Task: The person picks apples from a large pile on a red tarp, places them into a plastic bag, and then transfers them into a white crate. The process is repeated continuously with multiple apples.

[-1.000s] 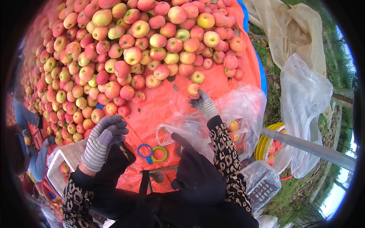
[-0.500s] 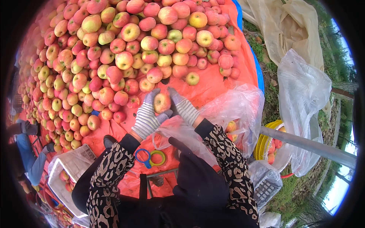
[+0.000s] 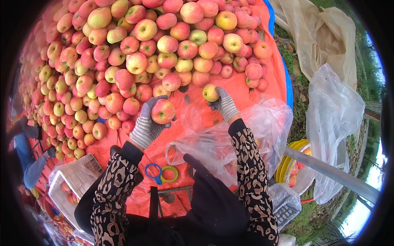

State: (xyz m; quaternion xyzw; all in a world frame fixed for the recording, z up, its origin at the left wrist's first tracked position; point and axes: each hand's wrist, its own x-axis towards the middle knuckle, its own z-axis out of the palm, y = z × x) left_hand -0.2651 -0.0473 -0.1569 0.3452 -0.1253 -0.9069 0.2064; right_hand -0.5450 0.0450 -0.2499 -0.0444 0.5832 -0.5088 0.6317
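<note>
My left hand [image 3: 143, 128], in a grey-and-white striped glove, is closed around a red-and-yellow apple [image 3: 163, 111]. To its right, my right hand [image 3: 227, 107] wears a matching glove and has its fingers around a smaller yellow-green apple [image 3: 210, 93] at the near edge of the heap. Beyond both hands spreads a big pile of red and yellow apples [image 3: 136, 63] on a red sheet [image 3: 193, 107]. Nearer me, a blue ring [image 3: 159, 178] and a yellow ring [image 3: 175, 168] lie joined together, beside clear plastic [image 3: 213, 151] under my right forearm.
A white crate [image 3: 61, 180] with apples stands at the lower left, near another person's legs [image 3: 35, 172]. On the right are a yellow basket [image 3: 283, 164] holding apples, a metal pole [image 3: 332, 166], a clear plastic bag [image 3: 332, 102] and a tan sheet [image 3: 328, 37].
My hands have moved apart. The left one keeps the red-and-yellow apple, shifted slightly left; the right one has reached right and forward and taken hold of the yellow-green apple.
</note>
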